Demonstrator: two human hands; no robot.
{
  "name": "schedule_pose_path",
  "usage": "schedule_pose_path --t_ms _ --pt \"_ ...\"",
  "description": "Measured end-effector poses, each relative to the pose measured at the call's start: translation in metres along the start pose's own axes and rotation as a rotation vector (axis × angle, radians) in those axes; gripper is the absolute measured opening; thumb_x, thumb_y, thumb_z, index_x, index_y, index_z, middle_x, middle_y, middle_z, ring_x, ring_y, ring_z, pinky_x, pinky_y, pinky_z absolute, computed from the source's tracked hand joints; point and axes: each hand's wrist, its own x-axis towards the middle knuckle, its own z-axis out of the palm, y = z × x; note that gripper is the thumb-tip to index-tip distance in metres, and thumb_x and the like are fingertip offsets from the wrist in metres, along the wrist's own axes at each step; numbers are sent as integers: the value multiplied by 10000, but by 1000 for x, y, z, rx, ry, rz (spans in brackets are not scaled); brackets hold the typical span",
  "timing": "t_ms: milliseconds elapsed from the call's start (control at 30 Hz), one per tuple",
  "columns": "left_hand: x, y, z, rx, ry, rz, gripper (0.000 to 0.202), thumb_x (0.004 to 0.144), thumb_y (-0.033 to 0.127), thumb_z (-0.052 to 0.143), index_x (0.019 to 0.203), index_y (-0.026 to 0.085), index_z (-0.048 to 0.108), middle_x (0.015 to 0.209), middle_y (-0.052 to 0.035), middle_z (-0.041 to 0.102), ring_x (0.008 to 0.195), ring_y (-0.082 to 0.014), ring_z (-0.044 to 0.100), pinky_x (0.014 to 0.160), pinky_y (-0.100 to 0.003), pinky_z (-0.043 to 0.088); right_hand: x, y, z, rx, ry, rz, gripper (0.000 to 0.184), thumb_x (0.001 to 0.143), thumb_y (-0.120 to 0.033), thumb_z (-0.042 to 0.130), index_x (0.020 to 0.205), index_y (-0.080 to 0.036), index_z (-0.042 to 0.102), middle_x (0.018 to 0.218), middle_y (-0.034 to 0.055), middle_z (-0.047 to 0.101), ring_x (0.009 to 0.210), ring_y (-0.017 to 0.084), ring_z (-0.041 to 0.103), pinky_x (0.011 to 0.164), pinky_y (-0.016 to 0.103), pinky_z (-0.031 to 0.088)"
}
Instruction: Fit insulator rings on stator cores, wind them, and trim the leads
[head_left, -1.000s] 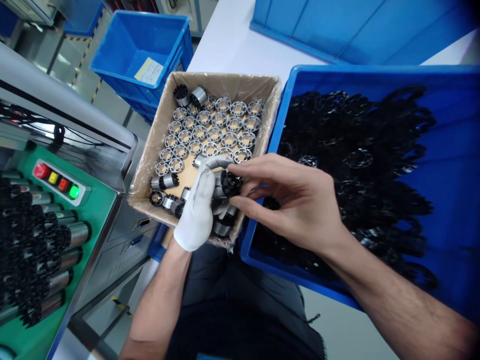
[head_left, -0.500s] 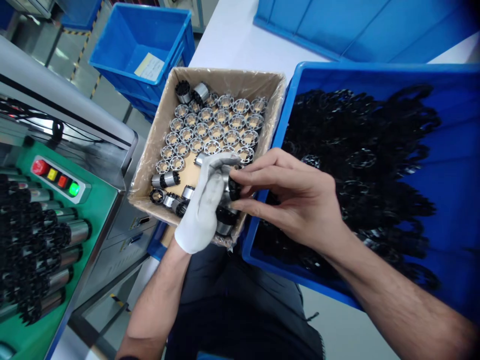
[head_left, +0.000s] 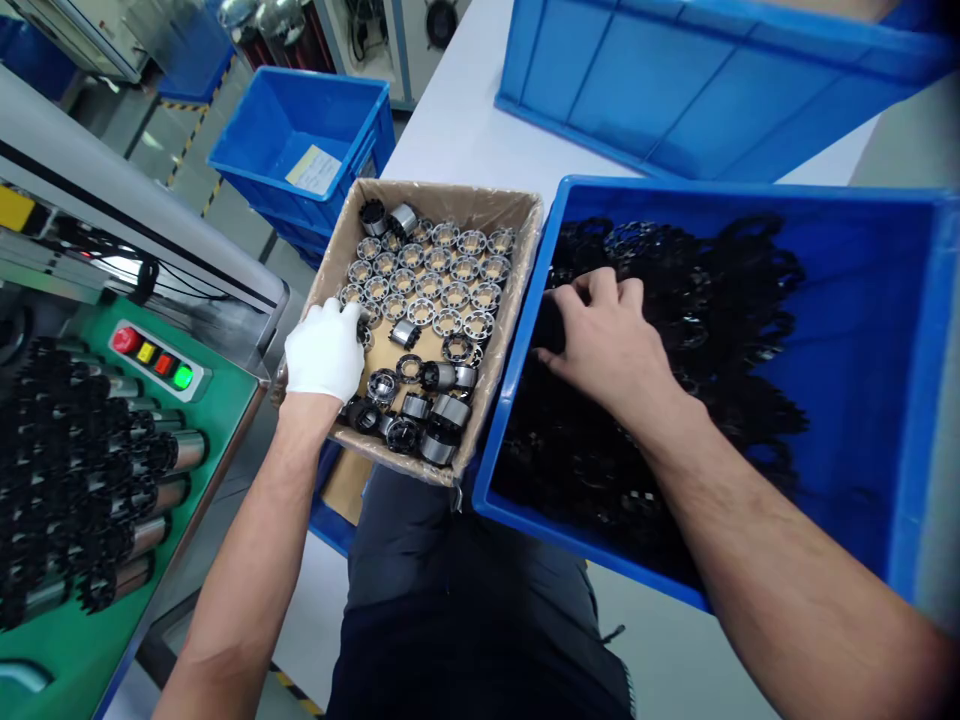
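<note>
My left hand (head_left: pixel 325 350), in a white glove, is over the left side of the plastic-lined carton (head_left: pixel 491 370). Its fingers curl down among the slotted metal cores (head_left: pixel 427 285), which stand in rows; whatever they grip is hidden. Bare, my right hand (head_left: pixel 607 335) reaches into the blue bin (head_left: pixel 847 390) of black plastic parts (head_left: pixel 637 480). Thumb and fingers close around a dark piece (head_left: pixel 547 325) near the bin's left wall. Cores with black end pieces (head_left: pixel 442 440) lie toward the carton's near side, and one lone core (head_left: pixel 405 333) rests on its side mid-carton.
At left, a green surface (head_left: pixel 217 440) bears stacked metal cylinders with black ends (head_left: pixel 172 450) beside a button box (head_left: pixel 157 360). An empty-looking blue crate (head_left: pixel 300 110) with a paper slip stands behind the carton. Another blue bin (head_left: pixel 637 90) sits on the white table (head_left: pixel 465 130).
My hands, together around a core over the carton, have parted. The left moved to the carton's left side, the right into the blue bin. The core with black parts is out of them.
</note>
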Motion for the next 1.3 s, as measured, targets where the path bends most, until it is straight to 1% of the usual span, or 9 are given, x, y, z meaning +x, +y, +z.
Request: schedule_pose_path --t_ms 267,367,500,633,767,867,1033,1100,1300 --pt "14 3 -12 25 -68 6 347 1003 215 623 1279 241 831 1292 -189 786 1160 -424 729 922 -524 578 6 15 6 -13 64 -41 456 969 -378 868 1345 -223 663 1477 243 610 1252 462 658 881 566 674" --pt "5 -3 -18 -68 39 2 302 1006 246 665 1252 270 838 1245 -153 782 1145 -394 738 984 -524 597 7 15 1 14 91 -41 404 946 -373 877 1278 -237 692 1416 210 626 1194 432 662 834 526 663" --pt "-9 4 -19 -817 243 58 229 913 256 775 1139 274 811 1248 -86 776 1198 -315 764 1077 -449 636 8 9 -8 85 90 -11 408 881 -314 887 1233 -217 705 1290 179 671 1069 367 682 923 519 646" --pt "-21 38 -14 -1734 -61 -4 416 802 261 895 1167 260 694 1217 -58 804 1081 -250 831 755 -295 667 9 6 -18 198 61 29 564 833 -328 907 1345 -210 703 1268 158 730 941 315 717 899 479 640" --pt "-34 68 -7 -2101 -318 -71 477 733 215 763 1206 250 715 1181 -83 837 1120 -296 854 730 -334 680 11 16 -31 317 118 22 516 804 -210 861 1315 -236 790 1021 78 822 929 321 765 890 444 617" --pt "-43 75 0 -2165 -366 -122 342 823 376 676 1131 244 745 1210 -115 852 1164 -351 851 743 -420 691 12 26 -37 385 137 84 209 821 -142 773 1004 -225 828 907 59 822 788 263 757 819 404 599" --pt "-50 73 13 -2180 -259 -179 298 925 479 741 1085 229 759 1268 -114 855 1164 -336 844 766 -406 679 9 27 -24 383 -56 -83 734 766 -152 821 1490 -185 702 1337 159 784 934 283 786 874 425 656" --pt "-51 74 16 -2205 -240 -189 288 901 449 790 1076 222 762 1273 -105 858 1144 -325 843 767 -386 676 8 21 -14 330 -129 -144 778 744 -229 894 1483 -162 658 1360 188 759 1062 352 766 976 495 657" --pt "-52 78 17 -2213 -236 -126 360 877 420 819 1173 230 746 1252 -108 864 1041 -304 846 755 -389 693 11 9 2 291 -66 -169 294 864 -189 783 1121 -218 642 1211 160 760 1092 373 724 1075 541 589"
